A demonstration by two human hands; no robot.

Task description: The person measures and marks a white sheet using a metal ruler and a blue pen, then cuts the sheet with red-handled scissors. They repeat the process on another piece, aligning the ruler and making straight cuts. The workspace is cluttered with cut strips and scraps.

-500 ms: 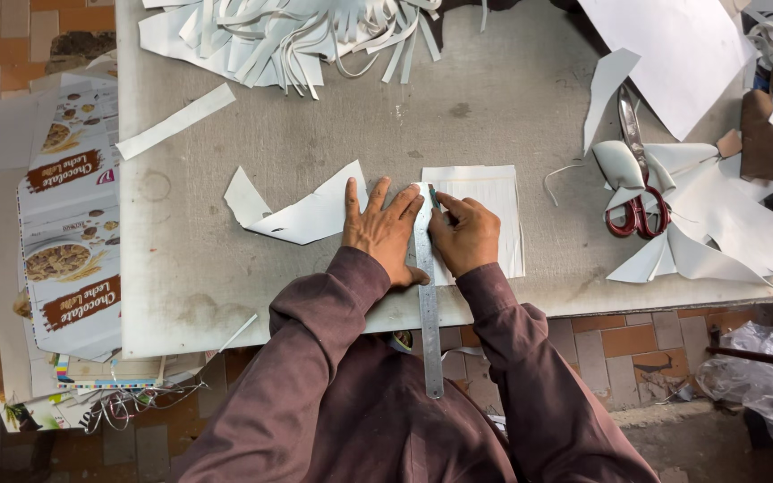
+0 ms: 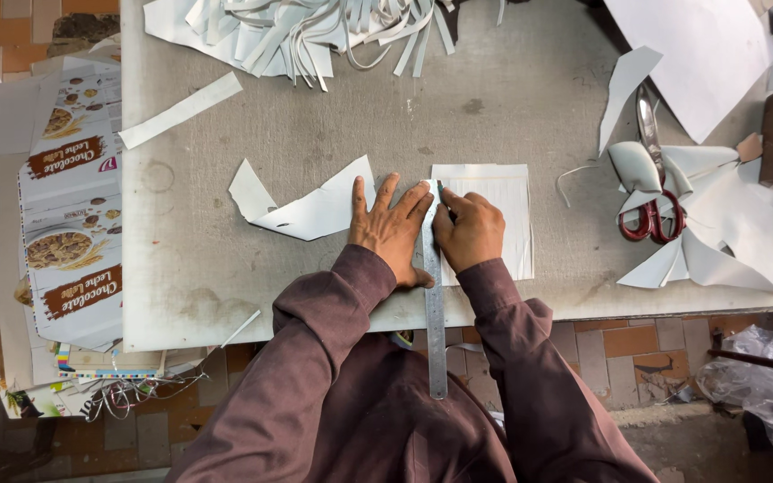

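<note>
the right hand [image 2: 469, 231] was closed around a thin tool, mostly hidden, on the white sheet [image 2: 494, 210] near the table's front edge. the left hand [image 2: 393, 228], fingers spread, pressed the metal ruler [image 2: 435, 313], which overhung that edge. red-handled scissors [image 2: 647, 192] lay well apart.

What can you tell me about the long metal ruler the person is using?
The steel ruler is a thin, flat, silvery strip with fine markings along it. It lies straight, pointing away from the person, its far end on the white sheet and its near end sticking out past the table edge over the person's lap. The left hand presses flat on it, and the right hand rests against its right edge, apparently holding a small pointed tool, hard to identify.
</note>
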